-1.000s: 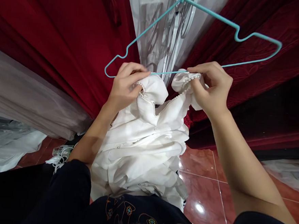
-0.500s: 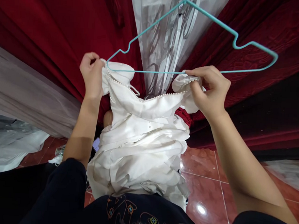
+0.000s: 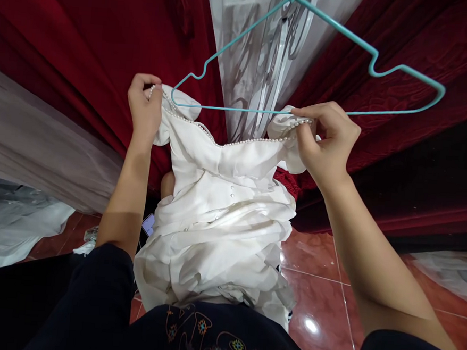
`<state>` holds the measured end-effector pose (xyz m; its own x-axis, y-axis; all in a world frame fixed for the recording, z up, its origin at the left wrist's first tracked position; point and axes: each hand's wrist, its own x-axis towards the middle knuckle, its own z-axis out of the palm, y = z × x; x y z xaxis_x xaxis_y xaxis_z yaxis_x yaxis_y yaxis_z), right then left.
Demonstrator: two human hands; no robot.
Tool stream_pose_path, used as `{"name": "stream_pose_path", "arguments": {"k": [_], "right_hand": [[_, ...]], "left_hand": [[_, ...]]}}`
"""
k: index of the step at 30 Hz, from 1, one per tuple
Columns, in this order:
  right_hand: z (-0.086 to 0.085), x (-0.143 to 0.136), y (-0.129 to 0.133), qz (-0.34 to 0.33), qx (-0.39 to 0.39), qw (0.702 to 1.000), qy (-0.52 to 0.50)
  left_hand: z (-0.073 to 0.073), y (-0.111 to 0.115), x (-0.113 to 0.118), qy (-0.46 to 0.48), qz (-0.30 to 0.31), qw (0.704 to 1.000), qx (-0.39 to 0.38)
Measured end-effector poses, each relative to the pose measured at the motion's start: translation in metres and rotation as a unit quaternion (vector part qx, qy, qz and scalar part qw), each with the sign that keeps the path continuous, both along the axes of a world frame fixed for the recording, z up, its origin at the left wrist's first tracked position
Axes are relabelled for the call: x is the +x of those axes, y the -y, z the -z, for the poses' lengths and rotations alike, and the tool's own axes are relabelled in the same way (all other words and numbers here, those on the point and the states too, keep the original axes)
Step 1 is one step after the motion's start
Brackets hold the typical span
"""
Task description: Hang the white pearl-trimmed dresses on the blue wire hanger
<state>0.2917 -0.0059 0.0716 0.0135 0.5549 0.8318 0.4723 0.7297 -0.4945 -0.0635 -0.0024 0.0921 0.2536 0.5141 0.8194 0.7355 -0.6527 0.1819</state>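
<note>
A white dress [image 3: 222, 217] with a beaded neckline lies bunched over my lap, its bodice spread towards the curtains. My left hand [image 3: 144, 105] pinches the beaded edge of its left sleeve. At the other sleeve, my right hand [image 3: 330, 139] grips the beaded edge between thumb and fingers, with the index finger against the hanger's bottom bar. The turquoise hanger [image 3: 238, 110] spans above the neckline. Its left end overlaps the left sleeve, and its right end sticks out past my right hand. The hook is cut off at the top of the view.
Dark red drapes [image 3: 107, 38] hang on both sides, with white fabric [image 3: 242, 53] between them. Pale tulle [image 3: 18, 224] lies at the left. A lit phone [image 3: 148, 225] is beside my leg, above the shiny red tile floor [image 3: 313, 287].
My left hand has risen slightly, lifting the left sleeve and stretching the neckline. The hanger has shifted a little to the right. My right hand stays nearly in place.
</note>
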Motion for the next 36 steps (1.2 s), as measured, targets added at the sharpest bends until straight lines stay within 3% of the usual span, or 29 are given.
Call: {"name": "stream_pose_path", "arguments": {"k": [3, 5, 7, 9, 11, 13, 15, 18, 22, 26, 28, 30, 33, 34, 36], "right_hand": [[0.0, -0.002, 0.001, -0.003, 0.003, 1.0, -0.002], [0.001, -0.003, 0.002, -0.003, -0.004, 1.0, 0.001], [0.002, -0.004, 0.002, 0.007, -0.003, 1.0, 0.004], [0.002, -0.004, 0.002, 0.024, 0.012, 1.0, 0.006], [0.002, -0.005, 0.001, 0.034, 0.024, 0.999, 0.011], [0.003, -0.006, 0.0, 0.034, 0.027, 0.999, 0.013], [0.004, -0.009, -0.002, 0.033, 0.028, 0.999, 0.006], [0.008, -0.013, -0.006, 0.045, 0.029, 0.999, -0.008], [0.011, -0.02, -0.007, 0.047, 0.041, 0.998, -0.028], [0.015, -0.026, 0.006, 0.043, 0.048, 0.996, -0.055], [0.019, -0.026, 0.015, 0.08, 0.067, 0.992, -0.076], [0.024, -0.02, 0.02, 0.158, 0.108, 0.973, -0.13], [0.028, 0.006, 0.016, 0.269, 0.179, 0.91, -0.259], [0.027, 0.019, 0.012, 0.289, 0.196, 0.891, -0.291], [0.021, 0.046, 0.002, 0.297, 0.209, 0.88, -0.306]], "left_hand": [[-0.007, 0.015, 0.028, -0.041, 0.008, 0.999, -0.024], [-0.021, -0.009, 0.033, -0.035, 0.008, 0.998, -0.043], [-0.04, -0.048, 0.029, 0.016, 0.016, 0.998, -0.053], [-0.056, -0.079, 0.027, 0.075, 0.057, 0.994, -0.049], [-0.061, -0.086, 0.035, 0.137, 0.085, 0.987, 0.013], [-0.057, -0.069, 0.054, 0.19, 0.098, 0.975, 0.066], [-0.045, -0.039, 0.076, 0.155, 0.124, 0.974, 0.105], [-0.027, -0.004, 0.107, 0.061, 0.088, 0.994, 0.038], [-0.008, 0.008, 0.135, -0.022, 0.046, 0.994, -0.096], [0.003, 0.013, 0.153, -0.023, 0.045, 0.992, -0.116], [0.003, 0.019, 0.157, -0.001, 0.046, 0.992, -0.118], [0.0, 0.023, 0.157, 0.015, 0.048, 0.991, -0.125], [-0.007, 0.025, 0.151, 0.02, 0.047, 0.989, -0.135], [-0.009, 0.024, 0.149, 0.018, 0.047, 0.989, -0.14], [-0.012, 0.023, 0.145, 0.013, 0.046, 0.988, -0.147]]}}
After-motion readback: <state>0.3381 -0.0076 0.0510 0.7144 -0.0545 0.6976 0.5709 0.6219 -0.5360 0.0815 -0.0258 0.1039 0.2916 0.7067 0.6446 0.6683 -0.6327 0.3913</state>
